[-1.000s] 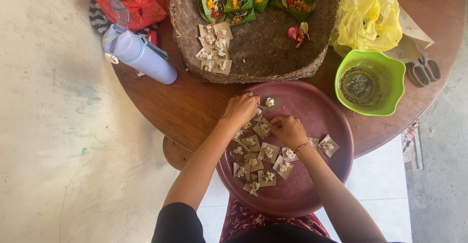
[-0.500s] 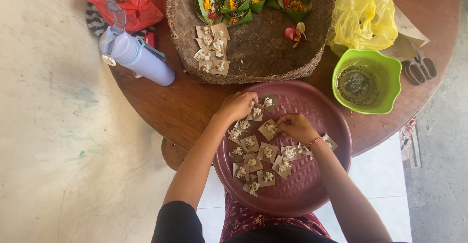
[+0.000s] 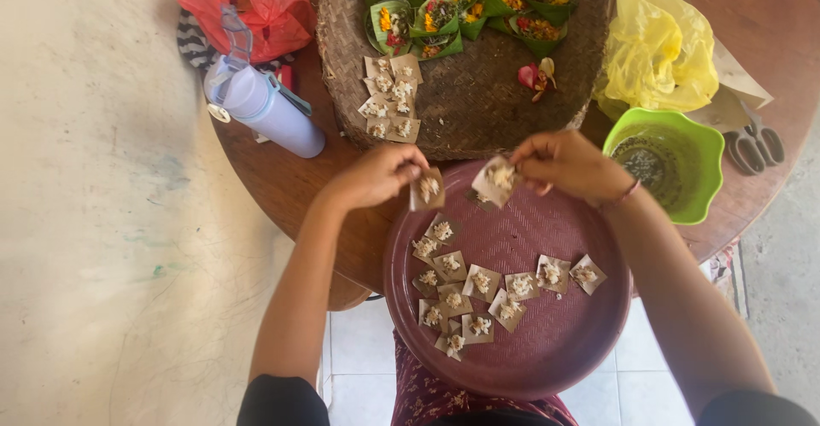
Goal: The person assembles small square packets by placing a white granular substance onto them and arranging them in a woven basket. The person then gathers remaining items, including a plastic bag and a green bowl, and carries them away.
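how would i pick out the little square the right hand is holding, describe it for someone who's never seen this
Start at the round maroon tray at the wooden table's near edge. Above its far rim, the right hand pinches a tan leaf square topped with white bits. Unlike the squares lying flat in the tray, it is lifted, and it sits right of the one in the left hand.

bright, even daylight from above, soft shadows under the arms. the left hand (image 3: 376,176) and right hand (image 3: 564,163) are slightly motion-blurred; the pale floor (image 3: 102,221) looks washed out.
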